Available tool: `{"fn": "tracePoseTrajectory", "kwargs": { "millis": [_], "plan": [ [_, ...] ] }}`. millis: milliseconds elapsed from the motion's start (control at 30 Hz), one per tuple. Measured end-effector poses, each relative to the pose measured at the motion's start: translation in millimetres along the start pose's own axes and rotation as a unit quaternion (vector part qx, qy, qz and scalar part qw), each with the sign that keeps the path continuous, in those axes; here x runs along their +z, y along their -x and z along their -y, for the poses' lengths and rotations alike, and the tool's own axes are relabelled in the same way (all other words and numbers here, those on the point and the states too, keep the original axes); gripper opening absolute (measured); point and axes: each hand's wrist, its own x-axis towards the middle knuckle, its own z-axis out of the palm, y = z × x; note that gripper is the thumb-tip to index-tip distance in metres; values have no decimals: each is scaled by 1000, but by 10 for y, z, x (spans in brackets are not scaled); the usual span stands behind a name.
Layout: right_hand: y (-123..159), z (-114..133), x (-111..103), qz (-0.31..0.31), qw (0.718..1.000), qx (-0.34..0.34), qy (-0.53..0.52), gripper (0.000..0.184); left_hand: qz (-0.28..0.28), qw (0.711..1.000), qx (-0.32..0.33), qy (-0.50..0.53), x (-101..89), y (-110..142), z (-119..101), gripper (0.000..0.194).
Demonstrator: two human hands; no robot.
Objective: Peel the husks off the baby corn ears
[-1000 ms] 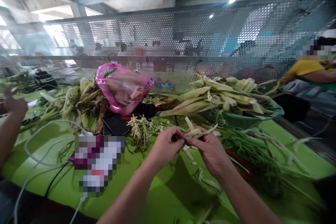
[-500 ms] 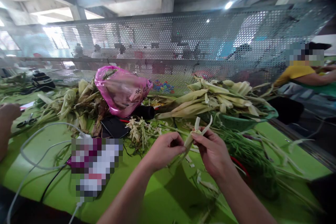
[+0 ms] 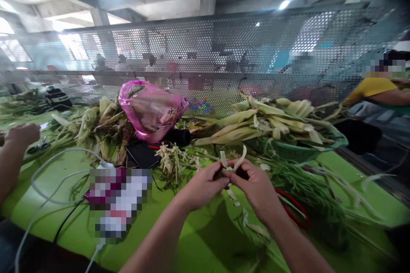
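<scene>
1. Husk piece (image 3: 238, 163), pale and folded, sits between the fingertips of both hands, raised above the green table (image 3: 192, 243); two strip ends point upward.
2. Left hand (image 3: 200, 185) pinches its left side, thumb against curled fingers. Right hand (image 3: 256, 185) grips the other side the same way. Half a second ago the hands were a little farther apart, with a tail slanting down; now they have closed in around the middle, which I take as both sharing the hold at the fold.
3. Beside the right forearm lie a red loop (image 3: 305, 222) and green stringy fibres (image 3: 304, 183).
4. Beyond the hands, a small bunch of pale husk pieces (image 3: 169, 160) lies near a dark flat slab (image 3: 143, 155).
5. Green basket (image 3: 304, 151), farther right, is heaped with long husks (image 3: 237, 130).
6. Pink plastic bag (image 3: 145, 113) bulges; its contents are unclear, though something leafy shows at its mouth.
7. Behind stands a perforated metal screen (image 3: 192, 40).
</scene>
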Motion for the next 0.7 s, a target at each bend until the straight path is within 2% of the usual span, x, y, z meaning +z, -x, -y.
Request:
{"fn": "tracePoseTrajectory", "kwargs": {
  "millis": [67,100,200,267,333,500,700],
  "plan": [
    [-2,24,-32,-14,999,-35,22,27,-25,999,-22,12,4,-17,33,34],
    [-2,33,-50,-6,1000,-30,6,27,-39,998,-36,16,0,-23,46,31],
    [4,45,-85,21,997,37,-61,31,-61,995,-66,43,-12,-37,60,13],
    [10,46,-89,0,997,52,-61,31,-66,993,-81,55,-11,-39,51,5],
    [13,46,-81,-21,997,48,-57,30,-70,992,-89,48,-5,-35,38,5],
    [5,39,-71,-26,997,38,-70,25,-70,994,-85,8,11,-15,24,5],
    [-3,-28,-62,-65,995,8,-76,22,-45,998,-43,11,9,7,29,11]
  ]
}}
